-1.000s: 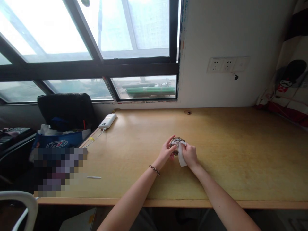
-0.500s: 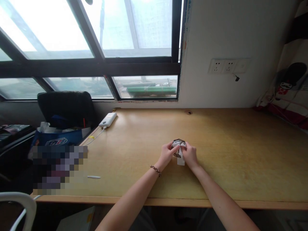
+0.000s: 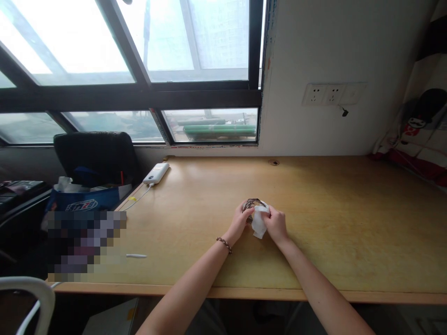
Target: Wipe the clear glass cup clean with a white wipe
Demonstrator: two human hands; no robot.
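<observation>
At the near left edge stands one curved white frame (image 3: 47, 295), and beyond it one blue bag (image 3: 110, 197) sits in front of one black chair back (image 3: 94, 153). On the left part of the tabletop (image 3: 349, 223) lies one slim white item (image 3: 136, 256) near the front edge; farther back, one white cable (image 3: 140, 197) runs to one white box-shaped device (image 3: 156, 173) at the left side. Two bare hands work in the middle. The left hand (image 3: 239, 221), with one braided bracelet (image 3: 224, 244) at its wrist, curls around the left side of one dark openwork object (image 3: 253, 202), its thumb laid across the near side. The object sits between the two hands, rounded and partly covered; whether it touches the tabletop cannot be told. One white tissue (image 3: 259, 223) lies against its near right side and hangs down toward the near edge, between the hands. The right hand (image 3: 277, 226) pinches the tissue at its right side; whether its fingers also touch the object is hidden. Farther right, one wall plate (image 3: 334, 94) bears two socket panels, with one small black piece (image 3: 345, 112) hanging below, and one patterned fabric (image 3: 415, 123) fills the far right corner.
</observation>
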